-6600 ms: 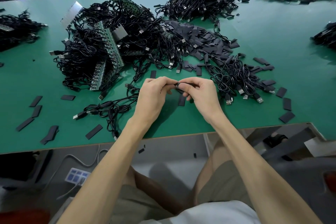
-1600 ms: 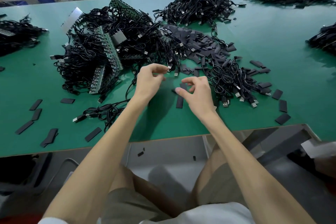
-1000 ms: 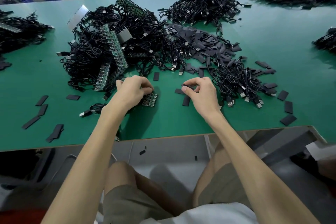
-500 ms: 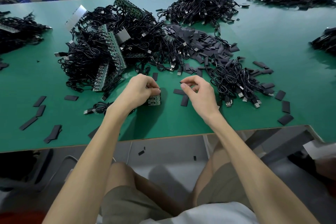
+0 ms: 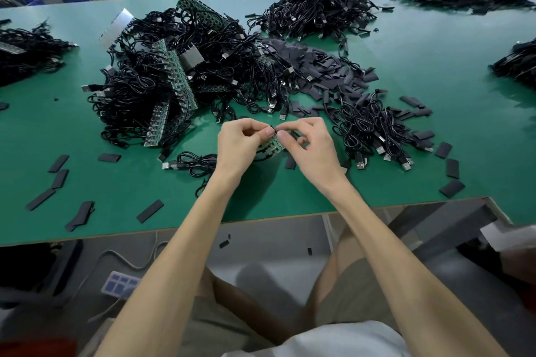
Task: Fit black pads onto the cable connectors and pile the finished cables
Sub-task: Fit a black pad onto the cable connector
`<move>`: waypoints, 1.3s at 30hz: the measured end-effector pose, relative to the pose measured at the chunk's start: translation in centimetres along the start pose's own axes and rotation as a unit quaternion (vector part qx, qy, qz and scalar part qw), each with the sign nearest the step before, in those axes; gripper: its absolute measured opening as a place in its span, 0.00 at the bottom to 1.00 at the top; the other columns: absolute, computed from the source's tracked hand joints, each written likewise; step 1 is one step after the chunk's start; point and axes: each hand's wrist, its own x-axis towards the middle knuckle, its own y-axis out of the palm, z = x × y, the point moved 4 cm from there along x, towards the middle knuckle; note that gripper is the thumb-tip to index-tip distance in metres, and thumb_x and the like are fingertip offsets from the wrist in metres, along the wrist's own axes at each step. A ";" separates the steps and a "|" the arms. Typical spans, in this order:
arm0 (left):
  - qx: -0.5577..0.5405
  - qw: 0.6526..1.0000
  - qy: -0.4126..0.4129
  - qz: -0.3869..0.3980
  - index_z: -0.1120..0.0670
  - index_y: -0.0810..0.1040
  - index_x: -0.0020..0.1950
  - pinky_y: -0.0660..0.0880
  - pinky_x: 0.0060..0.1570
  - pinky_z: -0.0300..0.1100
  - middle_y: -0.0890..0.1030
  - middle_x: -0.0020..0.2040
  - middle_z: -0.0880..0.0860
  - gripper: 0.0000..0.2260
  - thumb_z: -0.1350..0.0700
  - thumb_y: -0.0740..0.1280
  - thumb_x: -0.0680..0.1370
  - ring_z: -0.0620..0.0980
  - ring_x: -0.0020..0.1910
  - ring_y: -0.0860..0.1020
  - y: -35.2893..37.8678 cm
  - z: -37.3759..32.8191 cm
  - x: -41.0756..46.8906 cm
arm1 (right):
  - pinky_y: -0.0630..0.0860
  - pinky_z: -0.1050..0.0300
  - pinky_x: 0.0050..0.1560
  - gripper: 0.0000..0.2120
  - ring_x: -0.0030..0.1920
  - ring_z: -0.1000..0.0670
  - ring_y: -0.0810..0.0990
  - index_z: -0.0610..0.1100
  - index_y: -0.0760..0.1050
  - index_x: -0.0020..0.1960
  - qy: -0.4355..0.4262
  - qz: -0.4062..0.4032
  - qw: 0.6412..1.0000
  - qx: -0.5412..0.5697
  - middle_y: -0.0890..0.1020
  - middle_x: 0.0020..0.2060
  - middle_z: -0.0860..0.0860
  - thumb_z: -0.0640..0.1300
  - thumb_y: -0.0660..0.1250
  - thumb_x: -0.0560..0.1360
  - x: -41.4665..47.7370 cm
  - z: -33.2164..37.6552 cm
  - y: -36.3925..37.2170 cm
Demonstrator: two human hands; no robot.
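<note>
Pinching a small green circuit-board connector (image 5: 274,144) between thumb and curled fingers (image 5: 268,133), the left hand (image 5: 240,148) holds it just above the green desk (image 5: 290,191), between the two big heaps. The right hand (image 5: 311,151) meets it tip to tip, its thumb and forefinger closed on a small black pad (image 5: 272,127), of which only a sliver shows between the two hands. The connector's black cable (image 5: 197,164) seems to trail down to the left and lie coiled on the desk, though the hand hides the join. The step in hand, as I judge it, is seating the pad on the connector. To do it well, the left hand should hold the board steady and square while the right lines the pad's edges up with it before pressing, since a pad this thin will likely fold or go on crooked if pushed from one corner. Pressing along its whole length with the thumb ought to settle it. The finished cable belongs on the pile of coiled black cables (image 5: 374,130) just to the right, not in the heap of tangled black cables and green circuit strips (image 5: 162,81) at the left; more pads wait in the heap of flat black pads (image 5: 322,66) beyond.
</note>
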 end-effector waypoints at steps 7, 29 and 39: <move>-0.021 1.000 0.010 -0.005 0.53 0.87 0.45 0.78 0.45 0.37 0.86 0.40 0.50 0.01 0.59 0.76 0.75 0.43 0.39 0.81 0.6 0.3 -0.4 | 0.67 0.71 0.31 0.05 0.26 0.60 0.73 0.53 0.81 0.44 0.021 0.013 1.000 -0.013 0.77 0.25 0.64 0.45 0.70 0.78 -0.2 -0.4 0.4; 0.133 0.986 0.091 0.039 0.53 0.86 0.48 0.71 0.38 0.24 0.82 0.39 0.40 0.05 0.58 0.78 0.74 0.31 0.36 0.78 0.1 -0.3 0.1 | 0.83 0.45 0.45 0.05 0.35 0.55 0.80 0.48 0.79 0.45 0.061 0.012 0.998 0.006 0.83 0.36 0.54 0.47 0.72 0.77 -0.2 -0.5 0.4; 0.122 0.987 0.100 0.043 0.55 0.85 0.48 0.70 0.39 0.25 0.81 0.40 0.42 0.04 0.60 0.76 0.75 0.32 0.36 0.77 0.2 -0.4 -0.3 | 0.82 0.53 0.39 0.07 0.32 0.55 0.79 0.48 0.78 0.42 0.059 0.018 0.998 0.018 0.82 0.35 0.51 0.45 0.74 0.77 -0.1 -0.6 0.2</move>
